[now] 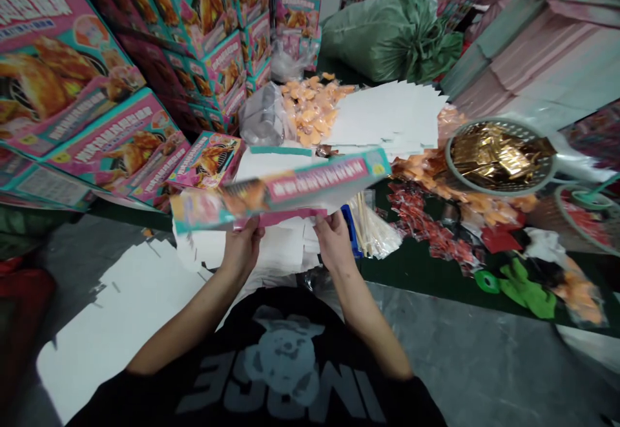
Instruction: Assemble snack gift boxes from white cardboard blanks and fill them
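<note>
Over the worktop [411, 275], holding one carton [290, 188] crosswise, with its long axis running left to right and its right end slanting away from the body. Pinching its near edge in a narrow grip, with left hand [243, 244] and right hand [335, 238]. Farther right, counting one green sack [378, 33] and two baskets [504, 190].

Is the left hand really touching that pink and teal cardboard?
Touching. The head view shows the left hand with its thumb and fingers gripping the pink lower edge of the cardboard.
</note>
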### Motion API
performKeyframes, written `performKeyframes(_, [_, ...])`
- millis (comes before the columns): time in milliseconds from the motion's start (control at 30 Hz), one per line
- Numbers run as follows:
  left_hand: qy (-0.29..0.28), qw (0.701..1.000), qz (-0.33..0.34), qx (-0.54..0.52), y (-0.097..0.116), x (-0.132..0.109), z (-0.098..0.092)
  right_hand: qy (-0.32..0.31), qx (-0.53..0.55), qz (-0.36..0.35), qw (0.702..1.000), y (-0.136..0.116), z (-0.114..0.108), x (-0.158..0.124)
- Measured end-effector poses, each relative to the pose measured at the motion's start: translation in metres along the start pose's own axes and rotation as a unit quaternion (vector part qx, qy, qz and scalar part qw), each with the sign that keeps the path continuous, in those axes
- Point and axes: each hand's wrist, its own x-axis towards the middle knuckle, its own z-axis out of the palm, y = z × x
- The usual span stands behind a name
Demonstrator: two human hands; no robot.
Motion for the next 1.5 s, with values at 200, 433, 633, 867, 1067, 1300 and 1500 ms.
performKeyframes(200, [0.028, 0.996, -0.06, -0.065, 0.008, -0.005, 0.002, -0.091, -0.044, 0.022, 0.995, -0.003, -0.012, -0.003])
performKeyframes(433, [0.025, 0.998, -0.058, -0.031, 0.012, -0.008, -0.001, -0.151, -0.116, 0.017, 0.982, -0.017, -0.038, 0.017])
performKeyframes(633, [0.049, 0.996, -0.069, -0.022, 0.019, -0.016, 0.01, -0.112, -0.135, -0.018, 0.984, -0.014, -0.047, 0.031])
performKeyframes(867, [0.052, 0.996, -0.072, -0.023, 0.016, -0.014, 0.007, -0.162, -0.187, -0.015, 0.969, -0.02, -0.047, 0.031])
performKeyframes(1067, [0.065, 0.995, -0.068, -0.029, 0.014, -0.01, 0.006, -0.127, -0.152, -0.003, 0.98, -0.016, -0.043, 0.034])
performKeyframes(1300, [0.068, 0.992, -0.092, -0.047, 0.015, 0.0, 0.003, -0.163, -0.128, 0.029, 0.978, -0.025, -0.027, 0.028])
performKeyframes(1500, [0.068, 0.994, -0.077, -0.03, 0.016, -0.007, 0.009, -0.115, -0.114, 0.021, 0.986, -0.02, -0.024, 0.029])
